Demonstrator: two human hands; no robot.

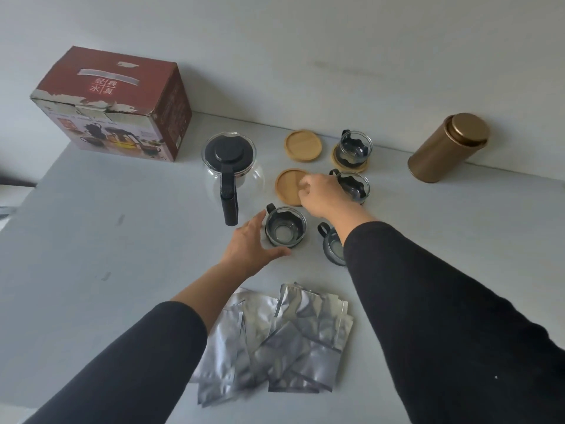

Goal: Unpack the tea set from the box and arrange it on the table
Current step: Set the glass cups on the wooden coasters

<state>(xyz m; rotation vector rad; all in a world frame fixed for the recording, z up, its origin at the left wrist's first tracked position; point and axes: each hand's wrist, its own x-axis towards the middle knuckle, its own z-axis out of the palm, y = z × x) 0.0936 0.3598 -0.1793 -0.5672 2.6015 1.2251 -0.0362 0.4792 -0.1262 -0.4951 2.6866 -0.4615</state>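
My left hand (249, 244) lies open on the table, thumb and fingers curved around the left side of a glass cup (286, 230) with a black holder. My right hand (321, 194) hovers with its fingers curled on the right rim of a round wooden coaster (289, 186). Just right of that hand stands a second cup (356, 186). A third cup (354, 146) sits on a coaster at the back, with a bare coaster (303, 145) beside it. My right sleeve partly hides another cup (331, 246). The glass teapot (229, 166) with a black lid stands to the left.
The red tea set box (113, 102) stands shut at the back left against the wall. A gold tin (449, 145) leans at the back right. Several silver foil pouches (275, 338) lie in a heap near the front, between my arms.
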